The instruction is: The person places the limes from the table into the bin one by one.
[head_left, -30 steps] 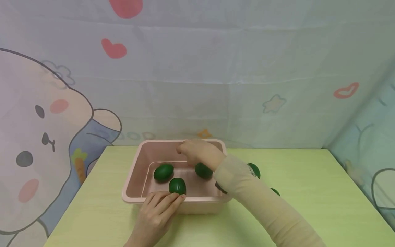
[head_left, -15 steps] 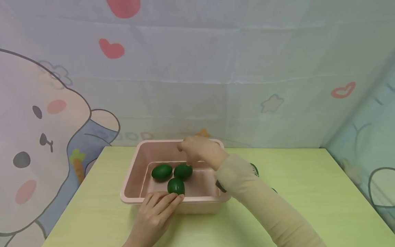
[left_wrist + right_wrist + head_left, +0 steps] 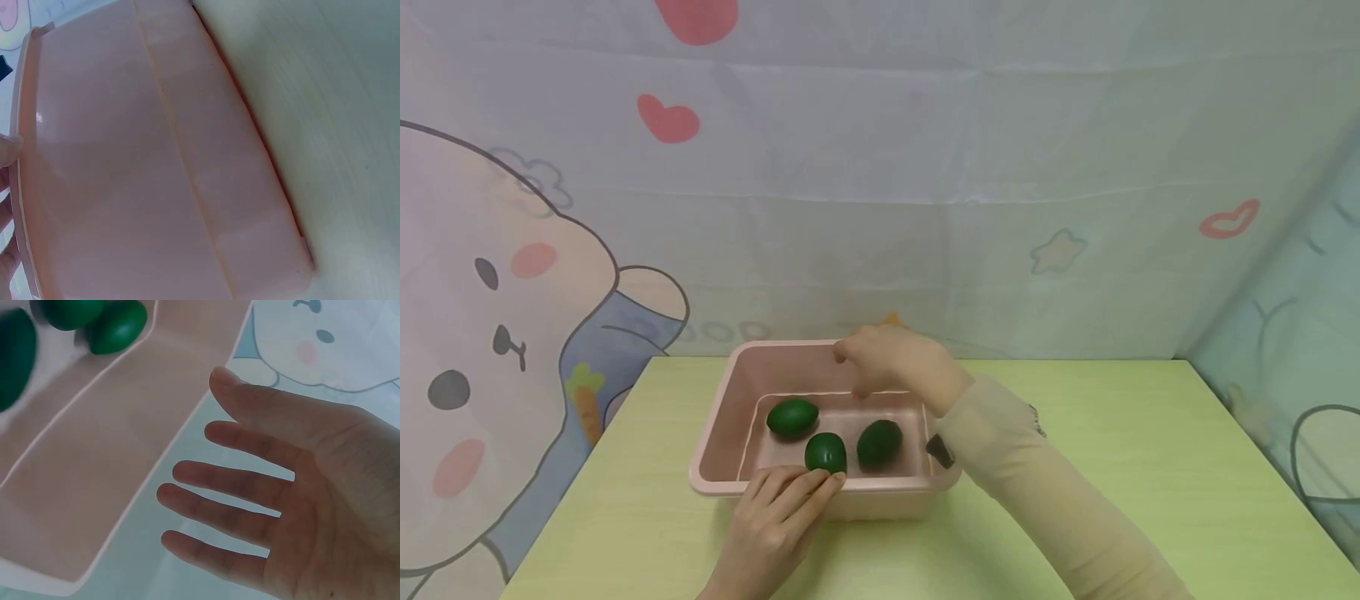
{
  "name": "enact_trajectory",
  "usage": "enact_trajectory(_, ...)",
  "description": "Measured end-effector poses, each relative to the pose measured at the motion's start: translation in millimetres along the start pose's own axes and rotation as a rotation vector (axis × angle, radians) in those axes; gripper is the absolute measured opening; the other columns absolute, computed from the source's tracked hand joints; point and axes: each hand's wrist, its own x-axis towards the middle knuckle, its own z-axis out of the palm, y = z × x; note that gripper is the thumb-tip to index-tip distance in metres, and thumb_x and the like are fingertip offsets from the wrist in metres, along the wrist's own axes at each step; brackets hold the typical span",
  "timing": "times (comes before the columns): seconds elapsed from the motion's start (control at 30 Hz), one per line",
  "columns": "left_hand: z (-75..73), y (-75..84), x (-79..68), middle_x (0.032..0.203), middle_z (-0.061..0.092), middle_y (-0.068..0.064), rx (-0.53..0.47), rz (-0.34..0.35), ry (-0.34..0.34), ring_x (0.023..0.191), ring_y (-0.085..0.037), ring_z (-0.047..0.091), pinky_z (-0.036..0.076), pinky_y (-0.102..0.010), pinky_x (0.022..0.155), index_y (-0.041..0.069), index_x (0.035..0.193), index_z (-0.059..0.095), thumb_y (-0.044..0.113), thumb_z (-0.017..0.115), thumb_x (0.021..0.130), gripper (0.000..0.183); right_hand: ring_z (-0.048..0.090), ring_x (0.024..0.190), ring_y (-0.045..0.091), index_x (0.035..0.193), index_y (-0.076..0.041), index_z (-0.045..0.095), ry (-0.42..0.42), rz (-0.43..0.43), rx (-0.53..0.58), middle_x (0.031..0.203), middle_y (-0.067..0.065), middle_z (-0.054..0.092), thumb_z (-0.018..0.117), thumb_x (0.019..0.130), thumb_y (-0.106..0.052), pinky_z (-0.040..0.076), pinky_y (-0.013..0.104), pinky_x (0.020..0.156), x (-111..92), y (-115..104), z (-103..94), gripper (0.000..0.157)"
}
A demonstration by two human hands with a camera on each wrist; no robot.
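Observation:
A pink plastic basin [image 3: 887, 502] stands on the table with three smooth, dark green, egg-shaped fruits inside: one at the left [image 3: 793, 417], one at the front wall [image 3: 825, 452] and one to its right [image 3: 880, 442]. My left hand [image 3: 778, 517] grips the front rim, fingers bent over it; in the left wrist view its fingertips [image 3: 7, 151] show at that rim. Over the back of the basin hovers my right hand [image 3: 883, 358], holding nothing. Its fingers are spread and nearly straight in the right wrist view, beside the basin wall.
The basin rests on a pale yellow-green tabletop [image 3: 1097, 433] that ends at a printed cloth backdrop [image 3: 850, 250]. A second cloth side [image 3: 1292, 367] rises at the right. My right sleeve [image 3: 1045, 492] crosses the basin's right corner, and a dark piece [image 3: 939, 450] shows at its edge.
One green fruit has moved from below the right hand leftward, then forward and right to the front of the basin. The right hand has risen slightly. The left hand keeps its hold.

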Motion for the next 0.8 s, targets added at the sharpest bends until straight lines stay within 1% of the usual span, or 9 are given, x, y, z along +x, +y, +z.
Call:
enact_trajectory(0.17,-0.8,0.2,0.4,0.087,0.070,-0.003,0.000,-0.001,-0.006,0.079,-0.022,0.061,0.048,-0.032,0.071,0.008,0.098,0.075,0.015,0.049,0.100,0.027,0.055,0.122,0.017,0.131,-0.017,0.057,0.005,0.014,0.039,0.133,0.000,0.060,0.070,0.086,-0.022,0.047,0.035,0.102,-6.3,1.4,-1.8,0.047)
enact_trajectory(0.37,-1.4,0.7,1.0,0.087,0.071,-0.003,0.001,0.002,-0.007,0.079,-0.021,0.061,0.048,-0.031,0.072,0.008,0.099,0.075,0.015,0.049,0.100,0.027,0.055,0.123,0.018,0.131,-0.016,0.057,0.018,0.006,0.072,0.134,0.001,0.059,0.070,0.087,-0.023,0.047,0.037,0.103,-13.9,3.3,-3.8,0.047)
enact_trajectory(0.67,-2.5,0.9,2.4,0.087,0.071,-0.003,0.004,-0.003,-0.008,0.078,-0.022,0.061,0.048,-0.031,0.071,0.008,0.098,0.075,0.015,0.048,0.101,0.028,0.055,0.125,0.021,0.131,-0.015,0.058,0.070,-0.010,0.087,0.133,0.002,0.061,0.072,0.087,-0.026,0.045,0.036,0.106,-22.5,9.7,-1.5,0.047)
enact_trajectory(0.8,-2.7,1.1,3.4,0.086,0.071,-0.003,0.007,-0.003,-0.004,0.078,-0.022,0.062,0.048,-0.031,0.071,0.008,0.097,0.075,0.015,0.048,0.101,0.028,0.054,0.125,0.022,0.132,-0.016,0.057,0.079,-0.010,0.077,0.134,0.002,0.059,0.071,0.088,-0.028,0.047,0.039,0.103,-25.8,13.3,0.4,0.048)
